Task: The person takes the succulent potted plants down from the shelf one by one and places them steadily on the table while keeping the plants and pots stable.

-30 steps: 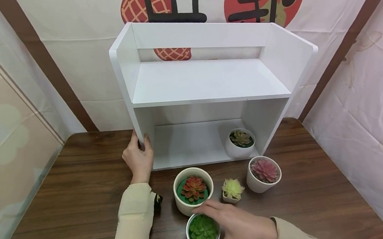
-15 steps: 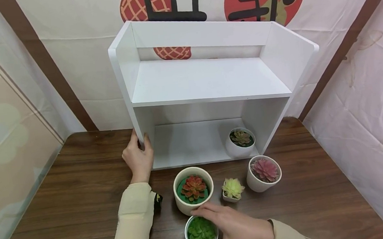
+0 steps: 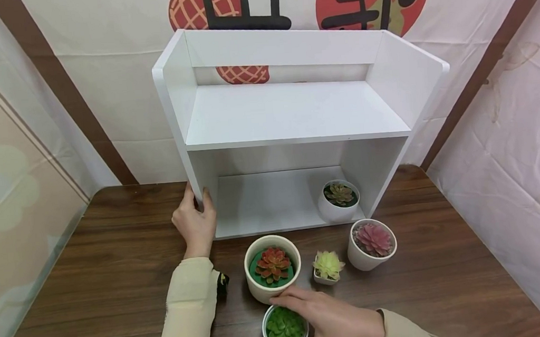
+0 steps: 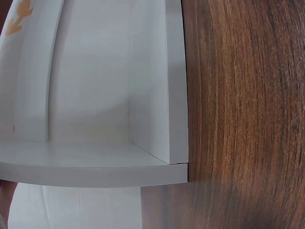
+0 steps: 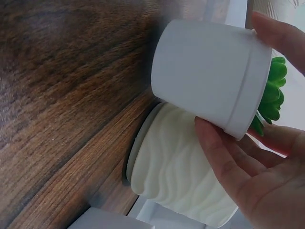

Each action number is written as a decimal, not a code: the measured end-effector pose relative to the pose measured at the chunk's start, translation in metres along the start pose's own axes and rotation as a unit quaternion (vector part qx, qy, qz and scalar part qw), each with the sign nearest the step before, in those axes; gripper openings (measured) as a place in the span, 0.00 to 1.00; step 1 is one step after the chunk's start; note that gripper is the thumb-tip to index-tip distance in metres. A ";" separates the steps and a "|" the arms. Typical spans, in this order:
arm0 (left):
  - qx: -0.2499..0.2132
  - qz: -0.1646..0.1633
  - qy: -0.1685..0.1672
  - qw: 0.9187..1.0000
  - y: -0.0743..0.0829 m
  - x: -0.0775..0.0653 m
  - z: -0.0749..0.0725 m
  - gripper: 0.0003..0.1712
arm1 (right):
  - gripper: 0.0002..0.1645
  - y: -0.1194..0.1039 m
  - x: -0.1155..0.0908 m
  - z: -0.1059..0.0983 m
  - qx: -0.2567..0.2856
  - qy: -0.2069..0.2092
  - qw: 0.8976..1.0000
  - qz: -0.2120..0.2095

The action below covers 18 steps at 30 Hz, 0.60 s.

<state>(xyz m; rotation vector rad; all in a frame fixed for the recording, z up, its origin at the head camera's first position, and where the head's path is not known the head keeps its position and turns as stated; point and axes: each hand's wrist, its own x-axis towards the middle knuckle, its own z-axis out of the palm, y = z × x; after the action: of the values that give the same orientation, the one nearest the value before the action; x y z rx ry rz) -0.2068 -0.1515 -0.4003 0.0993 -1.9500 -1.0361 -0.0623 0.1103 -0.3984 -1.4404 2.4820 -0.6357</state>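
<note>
At the left side of a white two-tier shelf (image 3: 294, 112), my left hand (image 3: 195, 224) grips the lower front edge of the side panel, thumb inside and fingers outside. My right hand (image 3: 331, 319) holds a small white pot (image 5: 205, 71) by its rim, between thumb and fingers. A green succulent (image 3: 285, 328) grows in that pot. Directly behind it is a larger cream pot (image 5: 176, 157) with wavy ribs, holding a red succulent (image 3: 273, 266). Whether the white pot's base touches the table cannot be told. In the left wrist view, the shelf's corner fills much of the picture and only a sliver of hand shows.
A tiny pot with a yellow-green succulent (image 3: 328, 266) and a white pot with a pink succulent (image 3: 373, 245) stand on the wooden table (image 3: 98, 288). Another white potted succulent (image 3: 338, 201) sits on the shelf's lower tier at right. Printed cloth hangs behind.
My right hand and the green succulent's pot have shifted very slightly towards the near left. The left hand keeps its grip on the shelf, and the other pots stay put.
</note>
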 end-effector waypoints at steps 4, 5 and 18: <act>0.001 0.002 0.004 1.000 -0.001 0.000 0.001 0.15 | 0.47 0.001 0.000 0.001 0.007 -0.006 1.000 0.007; 0.001 0.002 0.005 1.000 -0.001 0.000 0.001 0.15 | 0.47 0.001 0.000 0.001 0.008 -0.006 1.000 0.009; 0.003 0.001 0.004 1.000 0.000 0.000 0.000 0.16 | 0.48 0.005 -0.002 0.005 0.006 -0.009 1.000 0.017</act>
<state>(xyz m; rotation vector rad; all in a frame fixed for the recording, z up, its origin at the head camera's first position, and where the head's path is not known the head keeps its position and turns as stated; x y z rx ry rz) -0.2063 -0.1515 -0.4001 0.1037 -1.9458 -1.0277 -0.0632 0.1124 -0.4049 -1.3909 2.4802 -0.6273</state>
